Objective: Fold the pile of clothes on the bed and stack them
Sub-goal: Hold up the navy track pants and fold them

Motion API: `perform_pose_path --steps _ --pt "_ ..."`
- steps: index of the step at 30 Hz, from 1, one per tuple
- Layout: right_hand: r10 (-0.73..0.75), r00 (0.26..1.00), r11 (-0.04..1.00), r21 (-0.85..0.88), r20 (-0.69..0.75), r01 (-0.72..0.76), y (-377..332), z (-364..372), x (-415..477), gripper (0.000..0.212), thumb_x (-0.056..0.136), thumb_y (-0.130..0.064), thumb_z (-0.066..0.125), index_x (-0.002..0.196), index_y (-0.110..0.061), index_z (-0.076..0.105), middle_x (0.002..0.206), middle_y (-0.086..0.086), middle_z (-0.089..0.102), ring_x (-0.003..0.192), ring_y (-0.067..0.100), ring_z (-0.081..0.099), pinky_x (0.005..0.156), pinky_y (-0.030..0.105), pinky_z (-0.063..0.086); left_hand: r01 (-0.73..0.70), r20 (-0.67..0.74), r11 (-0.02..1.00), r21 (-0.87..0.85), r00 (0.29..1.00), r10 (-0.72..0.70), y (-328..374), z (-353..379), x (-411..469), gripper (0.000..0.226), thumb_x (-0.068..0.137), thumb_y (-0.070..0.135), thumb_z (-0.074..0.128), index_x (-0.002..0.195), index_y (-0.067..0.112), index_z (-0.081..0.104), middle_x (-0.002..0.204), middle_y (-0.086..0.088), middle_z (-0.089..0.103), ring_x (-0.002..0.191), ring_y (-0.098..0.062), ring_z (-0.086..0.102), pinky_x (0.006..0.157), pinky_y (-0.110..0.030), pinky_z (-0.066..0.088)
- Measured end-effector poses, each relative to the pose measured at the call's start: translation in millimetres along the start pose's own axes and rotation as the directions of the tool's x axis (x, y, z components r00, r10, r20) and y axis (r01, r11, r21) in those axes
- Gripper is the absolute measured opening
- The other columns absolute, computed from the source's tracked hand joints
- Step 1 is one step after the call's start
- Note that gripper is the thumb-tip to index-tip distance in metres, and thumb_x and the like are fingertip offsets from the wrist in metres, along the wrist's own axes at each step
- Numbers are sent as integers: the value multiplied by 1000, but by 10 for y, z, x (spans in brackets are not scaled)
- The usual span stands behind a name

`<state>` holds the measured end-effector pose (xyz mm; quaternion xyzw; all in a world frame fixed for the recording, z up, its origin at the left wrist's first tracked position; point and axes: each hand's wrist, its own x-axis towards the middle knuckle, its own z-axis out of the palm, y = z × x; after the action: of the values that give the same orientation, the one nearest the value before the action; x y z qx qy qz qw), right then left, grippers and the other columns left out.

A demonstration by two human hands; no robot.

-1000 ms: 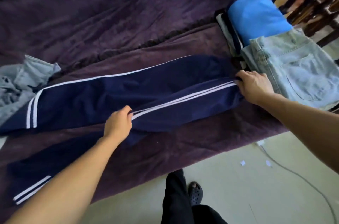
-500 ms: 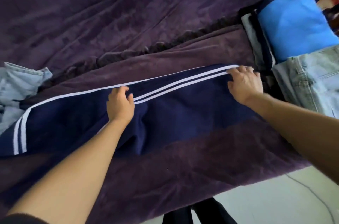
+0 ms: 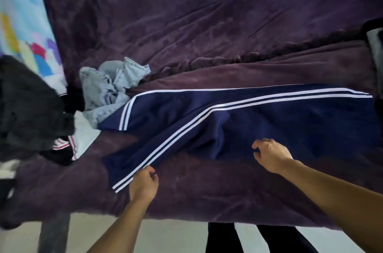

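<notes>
Plush purple bedspread; left hand pinches striped navy trackpants.

Your view is dim and soft, under flat, even light with no hard shadows. The dark purple velvety bed cover carries a faint sheen on its far folds. Blur smears the black heap of clothes at left. Wide-angle distortion bows the edges. The pale floor reads brightest.

Track pants on bed; jeans touching left end; pile farther left.
</notes>
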<state>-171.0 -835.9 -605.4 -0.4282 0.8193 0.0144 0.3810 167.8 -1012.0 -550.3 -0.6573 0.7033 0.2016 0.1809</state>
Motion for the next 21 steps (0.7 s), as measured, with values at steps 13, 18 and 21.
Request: perform_pose_path --steps 13,18,21 --pt "-5 1000 1000 7 -26 5 -2047 633 629 29 95 -30 49 122 -24 59 122 -2 61 107 23 59 86 34 49 -651 296 221 726 586 754 -635 -578 2166 39 90 20 47 129 23 54 158 -13 17 146 -39 3 112 -60 -1" --pt "5 999 1000 12 -34 -4 -2792 1023 876 25 93 -28 48 115 -23 61 115 -1 61 112 22 56 85 32 47 -496 164 253 830 652 740 -736 -1046 3156 42 86 35 53 127 28 57 159 -12 15 144 -42 4 108 -69 -1" --pt "13 993 999 -30 -116 -16 -3055 1065 1030 35 92 -23 48 127 -27 56 122 -2 56 119 21 49 87 33 47 -476 -68 529 702 695 716 -745 -1374 3521 47 77 30 62 123 22 59 156 -16 18 140 -37 17 112 -58 14"
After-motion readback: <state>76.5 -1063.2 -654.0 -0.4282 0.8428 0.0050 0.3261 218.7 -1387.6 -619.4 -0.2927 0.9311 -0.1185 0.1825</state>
